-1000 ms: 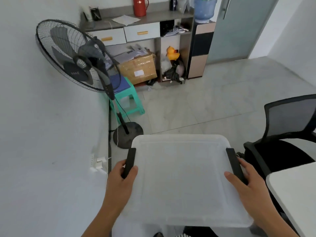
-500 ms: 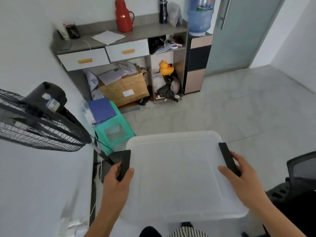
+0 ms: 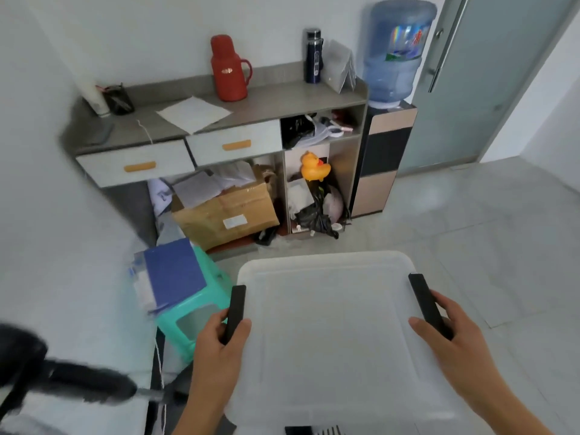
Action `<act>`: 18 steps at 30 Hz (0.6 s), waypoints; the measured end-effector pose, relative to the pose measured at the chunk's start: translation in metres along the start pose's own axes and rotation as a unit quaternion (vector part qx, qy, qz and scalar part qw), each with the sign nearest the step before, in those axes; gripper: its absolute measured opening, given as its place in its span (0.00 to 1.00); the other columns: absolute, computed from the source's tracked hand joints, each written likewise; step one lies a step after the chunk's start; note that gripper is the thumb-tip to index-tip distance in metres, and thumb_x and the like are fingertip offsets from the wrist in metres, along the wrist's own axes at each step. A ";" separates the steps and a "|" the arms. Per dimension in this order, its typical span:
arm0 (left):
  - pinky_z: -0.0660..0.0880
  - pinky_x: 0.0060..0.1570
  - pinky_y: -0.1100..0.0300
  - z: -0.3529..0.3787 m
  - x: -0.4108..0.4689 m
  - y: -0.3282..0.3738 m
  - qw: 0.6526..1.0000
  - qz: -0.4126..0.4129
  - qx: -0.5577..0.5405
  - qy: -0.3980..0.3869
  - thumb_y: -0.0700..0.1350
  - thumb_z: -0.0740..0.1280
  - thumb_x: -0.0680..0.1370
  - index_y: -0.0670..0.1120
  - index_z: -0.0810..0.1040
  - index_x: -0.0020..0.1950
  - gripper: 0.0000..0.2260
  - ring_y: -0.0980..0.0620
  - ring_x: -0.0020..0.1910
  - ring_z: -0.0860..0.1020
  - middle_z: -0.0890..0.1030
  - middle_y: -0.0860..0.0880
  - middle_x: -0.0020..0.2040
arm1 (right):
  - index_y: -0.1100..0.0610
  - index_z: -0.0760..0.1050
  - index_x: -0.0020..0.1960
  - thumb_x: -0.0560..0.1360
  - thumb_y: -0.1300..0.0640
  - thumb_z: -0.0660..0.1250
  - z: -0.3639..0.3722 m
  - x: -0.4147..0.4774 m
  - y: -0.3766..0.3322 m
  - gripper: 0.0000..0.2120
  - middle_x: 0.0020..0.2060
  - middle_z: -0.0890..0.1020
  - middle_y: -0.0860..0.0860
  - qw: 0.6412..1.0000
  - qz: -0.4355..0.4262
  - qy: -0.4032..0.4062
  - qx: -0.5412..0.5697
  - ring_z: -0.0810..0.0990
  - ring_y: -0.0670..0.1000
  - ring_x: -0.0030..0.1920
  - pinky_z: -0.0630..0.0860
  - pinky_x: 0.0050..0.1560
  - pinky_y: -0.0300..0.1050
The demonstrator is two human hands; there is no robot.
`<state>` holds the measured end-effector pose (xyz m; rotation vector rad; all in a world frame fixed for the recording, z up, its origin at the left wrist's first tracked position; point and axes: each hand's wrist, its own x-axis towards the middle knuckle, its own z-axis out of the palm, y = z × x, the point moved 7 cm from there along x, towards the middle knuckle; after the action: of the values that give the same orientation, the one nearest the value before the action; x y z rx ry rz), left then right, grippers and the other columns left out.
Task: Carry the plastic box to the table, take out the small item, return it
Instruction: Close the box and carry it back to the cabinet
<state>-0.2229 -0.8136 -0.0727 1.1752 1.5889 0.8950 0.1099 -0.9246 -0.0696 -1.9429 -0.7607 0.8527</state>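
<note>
A translucent white plastic box (image 3: 329,328) with a lid and two black side latches is held level in front of me, above the floor. My left hand (image 3: 219,350) grips its left edge, thumb on the lid beside the left latch. My right hand (image 3: 448,337) grips the right edge over the right black latch. The lid is on, and whatever lies inside is hidden by the cloudy plastic. No table is in view.
Ahead stands a grey sideboard (image 3: 282,98) with a red thermos (image 3: 229,69), a cardboard box (image 3: 226,211) and a yellow duck (image 3: 314,167) beneath. A green stool (image 3: 194,312) holding a blue folder is at my left. A water dispenser (image 3: 392,58) and glass door are at right.
I have walked forward with the box in both hands. The fan has slid off to the lower left, the office chair has left the view, and the sideboard is nearer.
</note>
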 end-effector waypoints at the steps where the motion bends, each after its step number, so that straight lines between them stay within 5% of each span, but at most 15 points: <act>1: 0.69 0.35 0.65 0.007 0.024 0.013 1.000 0.004 0.005 -0.005 0.42 0.66 0.77 0.50 0.74 0.54 0.08 0.59 0.40 0.76 0.79 0.55 0.42 | 0.47 0.70 0.68 0.74 0.56 0.69 0.003 0.019 -0.013 0.23 0.43 0.82 0.54 1.000 -0.002 0.005 0.006 0.80 0.57 0.43 0.75 0.39 0.48; 9: 0.70 0.36 0.66 0.076 0.181 0.076 0.998 0.011 0.058 -0.027 0.47 0.65 0.77 0.46 0.73 0.64 0.16 0.59 0.43 0.76 0.79 0.50 0.50 | 0.50 0.69 0.68 0.75 0.58 0.69 0.025 0.169 -0.067 0.23 0.43 0.82 0.51 1.000 0.014 0.016 0.022 0.81 0.52 0.41 0.72 0.37 0.44; 18: 0.75 0.39 0.59 0.164 0.342 0.146 0.999 -0.024 0.025 0.011 0.45 0.66 0.77 0.48 0.74 0.60 0.12 0.52 0.45 0.79 0.81 0.46 0.52 | 0.49 0.68 0.69 0.74 0.55 0.69 0.050 0.397 -0.130 0.25 0.47 0.82 0.50 0.999 0.002 -0.035 0.005 0.80 0.50 0.46 0.73 0.41 0.45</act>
<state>-0.0619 -0.4411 -0.0748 1.1605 1.6599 0.8442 0.2772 -0.5391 -0.0823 -1.9142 -0.7929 0.9295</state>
